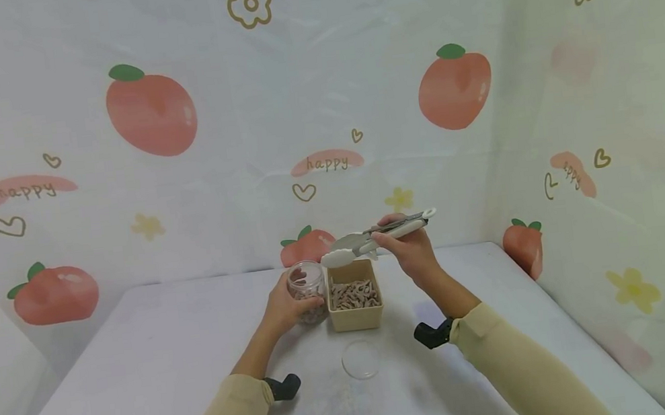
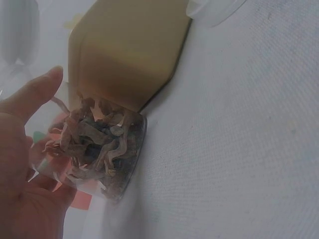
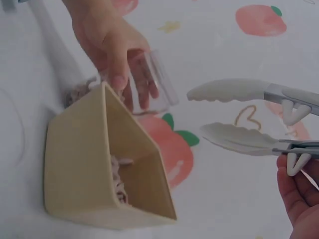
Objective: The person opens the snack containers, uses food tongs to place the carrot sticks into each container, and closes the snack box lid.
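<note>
The work looks partway through, to judge by how the brown dried pieces are split between two containers. In the left wrist view, pieces in the jar [image 2: 99, 142] fill only its lower part, with clear wall above them. The box [image 1: 356, 320], at the jar's three o'clock, holds a broad layer of pieces [image 1: 354, 295]. Which way they are being moved cannot be told from this moment, so what is left could be either load.

The jar's mouth is uncovered: a clear round disc, probably its lid, [image 1: 359, 359] lies on the table [image 1: 160, 361] at the box's six o'clock. Closing the jar therefore seems not yet done.

The left hand [image 1: 280, 304] curls its grip round the jar, thumb toward three o'clock. The right hand [image 1: 407, 245] has its grip closed about the tongs [image 1: 366, 247], whose heads point to nine o'clock, above the box's far side near the jar. In the right wrist view those heads are spread, with nothing between them, so no piece is being carried.
</note>
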`<state>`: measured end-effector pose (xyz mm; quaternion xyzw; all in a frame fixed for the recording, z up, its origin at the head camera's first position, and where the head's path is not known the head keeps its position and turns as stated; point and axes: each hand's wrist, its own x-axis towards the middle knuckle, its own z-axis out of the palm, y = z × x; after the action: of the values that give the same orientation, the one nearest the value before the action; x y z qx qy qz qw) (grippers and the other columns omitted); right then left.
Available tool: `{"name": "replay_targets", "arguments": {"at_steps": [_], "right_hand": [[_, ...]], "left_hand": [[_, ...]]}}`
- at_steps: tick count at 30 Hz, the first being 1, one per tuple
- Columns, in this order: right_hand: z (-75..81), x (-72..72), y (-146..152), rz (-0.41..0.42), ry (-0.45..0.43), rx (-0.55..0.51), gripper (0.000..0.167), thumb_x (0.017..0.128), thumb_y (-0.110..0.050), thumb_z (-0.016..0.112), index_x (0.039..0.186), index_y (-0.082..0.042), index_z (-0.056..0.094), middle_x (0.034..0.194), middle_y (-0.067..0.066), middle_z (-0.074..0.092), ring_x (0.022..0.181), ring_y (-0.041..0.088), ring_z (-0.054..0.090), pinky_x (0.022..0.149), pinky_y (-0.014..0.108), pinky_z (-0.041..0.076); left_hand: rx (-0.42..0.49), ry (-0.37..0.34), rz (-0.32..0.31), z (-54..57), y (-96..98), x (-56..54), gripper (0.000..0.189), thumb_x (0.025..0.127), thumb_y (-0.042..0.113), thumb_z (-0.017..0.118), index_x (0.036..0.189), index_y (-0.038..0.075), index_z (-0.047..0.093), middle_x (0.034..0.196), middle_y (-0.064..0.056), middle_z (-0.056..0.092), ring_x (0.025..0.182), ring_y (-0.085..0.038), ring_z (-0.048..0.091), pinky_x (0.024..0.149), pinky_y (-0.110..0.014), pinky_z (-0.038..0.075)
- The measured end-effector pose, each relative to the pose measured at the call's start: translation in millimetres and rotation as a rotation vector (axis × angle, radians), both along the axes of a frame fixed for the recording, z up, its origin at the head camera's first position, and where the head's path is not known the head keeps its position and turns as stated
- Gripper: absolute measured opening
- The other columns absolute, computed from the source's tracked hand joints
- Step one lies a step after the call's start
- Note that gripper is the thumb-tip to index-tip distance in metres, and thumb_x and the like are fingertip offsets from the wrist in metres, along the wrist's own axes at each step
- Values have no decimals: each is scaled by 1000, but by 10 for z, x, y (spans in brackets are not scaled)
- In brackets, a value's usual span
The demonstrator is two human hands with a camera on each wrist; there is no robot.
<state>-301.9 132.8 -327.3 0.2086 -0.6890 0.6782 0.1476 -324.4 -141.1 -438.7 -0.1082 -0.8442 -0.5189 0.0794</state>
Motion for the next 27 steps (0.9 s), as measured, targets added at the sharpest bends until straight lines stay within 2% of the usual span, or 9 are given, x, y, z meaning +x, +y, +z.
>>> {"name": "replay_targets", "arguments": {"at_steps": [6, 13, 18, 27], "right_hand": [[-128, -26, 132, 14, -41, 49, 34, 88, 2, 69, 116, 13, 53, 116, 33, 59, 96, 10, 64, 85, 24, 50], [-252, -110, 238, 26, -63, 172, 38, 87, -4, 72, 118, 9, 53, 116, 28, 59, 100, 21, 62, 81, 23, 51], [-293, -137, 270, 49, -82, 256, 40, 86, -5, 71, 119, 7, 52, 118, 27, 57, 106, 31, 60, 82, 28, 51], [-330, -187, 294, 75, -114, 448, 45, 85, -12, 74, 121, 4, 53, 112, 26, 60, 94, 24, 59, 79, 35, 50]], "left_hand": [[-3, -7, 8, -12, -2, -2, 87, 72, 26, 87, 142, 7, 39, 138, -15, 52, 129, -35, 44, 106, -53, 34], [-5, -1, 13, 6, 5, 4, 87, 72, 25, 87, 142, 8, 39, 138, -8, 53, 130, -32, 45, 106, -51, 35], [-1, 11, 10, 12, 10, 8, 86, 71, 25, 88, 141, 7, 41, 136, -9, 55, 128, -31, 46, 105, -50, 36], [0, 34, -1, -20, -3, -10, 87, 71, 23, 88, 142, 7, 40, 135, -11, 55, 129, -33, 46, 106, -50, 35]]}}
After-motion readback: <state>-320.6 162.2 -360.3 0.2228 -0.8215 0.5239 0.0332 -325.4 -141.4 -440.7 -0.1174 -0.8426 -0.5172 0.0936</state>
